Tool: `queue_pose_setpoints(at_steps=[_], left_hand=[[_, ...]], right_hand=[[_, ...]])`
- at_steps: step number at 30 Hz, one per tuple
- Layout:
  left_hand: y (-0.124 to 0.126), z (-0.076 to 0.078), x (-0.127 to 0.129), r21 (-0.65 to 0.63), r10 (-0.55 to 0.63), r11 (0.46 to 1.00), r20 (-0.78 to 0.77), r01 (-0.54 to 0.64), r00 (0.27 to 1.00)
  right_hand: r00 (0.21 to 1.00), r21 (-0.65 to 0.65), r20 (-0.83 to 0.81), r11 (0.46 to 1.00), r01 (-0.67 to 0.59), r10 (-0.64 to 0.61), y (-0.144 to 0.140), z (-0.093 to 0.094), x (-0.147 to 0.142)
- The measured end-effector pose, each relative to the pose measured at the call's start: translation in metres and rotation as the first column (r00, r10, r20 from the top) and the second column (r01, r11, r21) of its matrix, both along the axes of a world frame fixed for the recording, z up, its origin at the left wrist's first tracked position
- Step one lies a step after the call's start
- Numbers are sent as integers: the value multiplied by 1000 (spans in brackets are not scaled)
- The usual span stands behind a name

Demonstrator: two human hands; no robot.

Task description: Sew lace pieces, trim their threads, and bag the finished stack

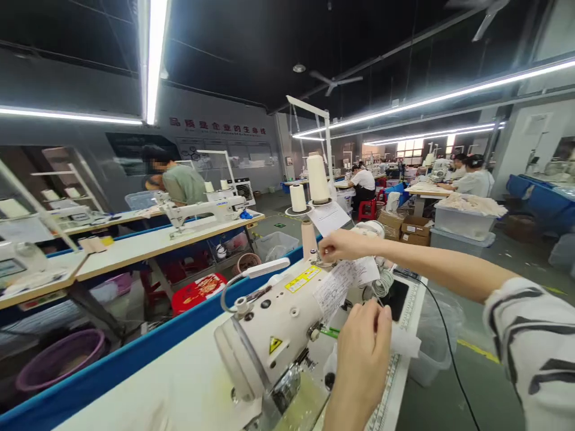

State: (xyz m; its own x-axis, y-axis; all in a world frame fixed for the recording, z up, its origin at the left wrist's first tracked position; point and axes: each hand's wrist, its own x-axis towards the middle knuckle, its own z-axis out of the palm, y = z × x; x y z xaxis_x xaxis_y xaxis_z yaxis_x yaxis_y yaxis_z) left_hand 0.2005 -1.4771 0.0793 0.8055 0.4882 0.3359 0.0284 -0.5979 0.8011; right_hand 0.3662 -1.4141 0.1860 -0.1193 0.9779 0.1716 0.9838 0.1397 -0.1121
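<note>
In the head view, the right hand [342, 244], just right of the frame's centre, is reaching across the top of the cream-white industrial sewing machine [269, 326] that fills the lower middle; its fingers are pinched together on the upper edge of a white handwritten paper slip [344, 286] hanging over the machine's arm. The left hand [363, 344], low and right of centre, is closing its fingertips on the lower part of the same slip, with a thin green pen-like stick [331, 332] showing just beside it; whether that hand is also gripping the stick, I cannot tell. The slip is lying against the machine body, just right of the yellow warning label [303, 278]. Judging by this, the slip is being held in place but is not yet fixed or let go, and no cloth is showing under the needle. Behind the hands, two cream thread cones [317, 178] are standing on a rack above centre. At the upper left, a person in a green shirt [182, 182] is working at another white sewing machine [202, 211], and more seated workers [365, 179] are showing in the upper right
</note>
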Motion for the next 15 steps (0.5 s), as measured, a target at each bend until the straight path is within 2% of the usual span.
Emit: queue_pose_setpoints(at_steps=[3, 5, 9, 11, 15], left_hand=[[1, -3, 4, -152, -26, 988, 71, 37, 997], [2, -3, 7, -241, 17, 971, 90, 6, 996], [8, -2, 13, -223, 15, 975, 108, 10, 994], [12, -2, 16, -214, -2, 977, 100, 23, 995], [21, -7, 25, -277, -36, 960, 20, 40, 999]], right_hand=[[994, 63, 46, 993, 95, -98, 11, 2, -6], [978, 96, 73, 977, 188, -195, 12, 5, 1], [944, 98, 121, 950, 296, -307, -6, 9, 18], [949, 65, 141, 959, 277, -283, -18, 11, 18], [982, -18, 140, 991, 132, -128, -27, 14, 6]])
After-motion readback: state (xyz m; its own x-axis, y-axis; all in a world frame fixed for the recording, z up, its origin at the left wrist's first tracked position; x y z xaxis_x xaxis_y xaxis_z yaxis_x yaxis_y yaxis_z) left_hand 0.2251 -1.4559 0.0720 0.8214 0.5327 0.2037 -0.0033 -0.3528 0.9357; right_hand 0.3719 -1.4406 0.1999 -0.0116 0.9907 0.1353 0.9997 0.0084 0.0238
